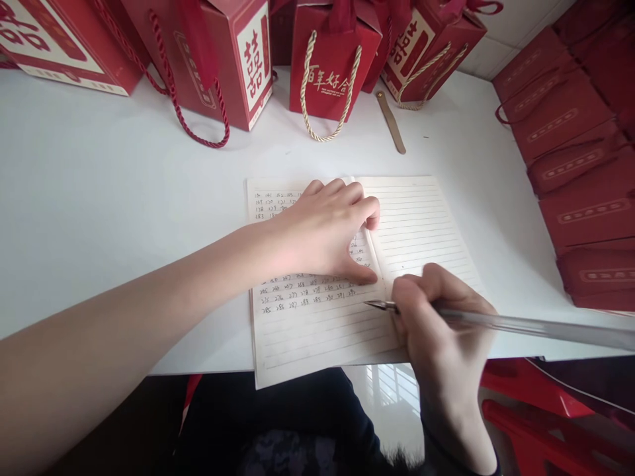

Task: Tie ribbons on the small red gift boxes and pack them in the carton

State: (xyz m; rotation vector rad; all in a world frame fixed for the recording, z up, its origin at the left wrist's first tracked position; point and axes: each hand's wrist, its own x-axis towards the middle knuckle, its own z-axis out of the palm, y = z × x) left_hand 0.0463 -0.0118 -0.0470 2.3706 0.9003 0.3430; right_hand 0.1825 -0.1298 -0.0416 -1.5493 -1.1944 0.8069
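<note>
An open lined notebook (317,337) lies on the white table, its lower left corner sticking out past the front edge. Rows of handwritten numbers fill much of its left page; the last row ends in 292 or close to it. My left hand (327,228) rests across the left page near the fold, fingers spread and slightly bent, covering part of the writing. In my right hand (436,324) is a clear-barrelled pen (536,327), gripped between thumb and fingers. Its tip points left, close to the end of the lowest rows. Whether the tip touches the paper I cannot tell.
Red gift boxes with rope handles (330,73) line the back of the table (124,165). Further red boxes (570,165) are stacked along the right. A thin gold-brown strip (391,122) lies behind the notebook. Below the table's front edge stands a red stool (536,390).
</note>
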